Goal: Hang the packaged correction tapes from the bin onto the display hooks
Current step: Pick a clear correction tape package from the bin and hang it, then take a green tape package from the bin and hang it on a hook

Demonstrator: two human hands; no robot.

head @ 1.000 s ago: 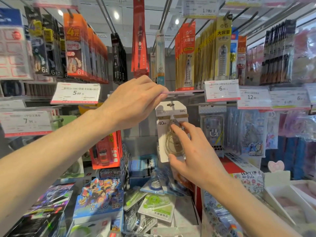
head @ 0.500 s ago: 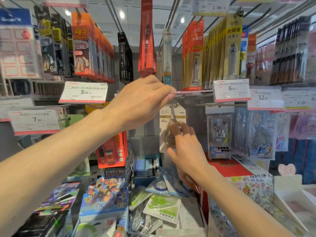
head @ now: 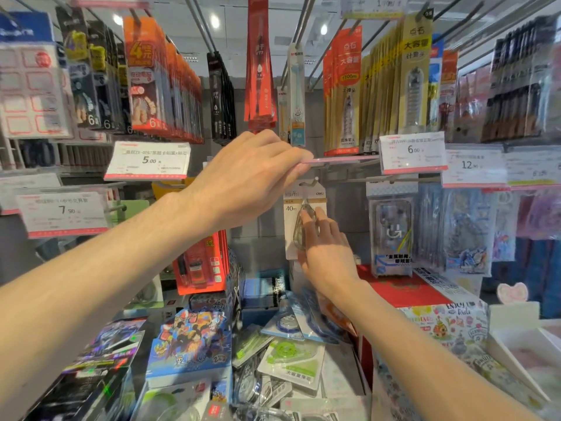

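A packaged correction tape [head: 293, 220], a white card marked 40m with a clear blister, hangs by its slot on a metal display hook [head: 315, 181]. My right hand [head: 326, 253] holds the package's lower right side, fingertips on the blister. My left hand [head: 252, 174] is above it, pinching the flipped-up pink price tag holder [head: 337, 160] at the hook's front end. Below lies the bin [head: 340, 369] with several more packaged correction tapes [head: 291, 364], green and blue ones.
Price tags [head: 413, 151] and rows of hanging stationery packs fill the hooks above and at both sides. A neighbouring clear pack [head: 393, 235] hangs just right of the tape. Boxed cards [head: 189, 344] and a red box [head: 397, 290] flank the bin.
The package has slid further back along the hook, away from me, and turned more edge-on. My right hand followed it inward. My left hand kept the price tag holder lifted.
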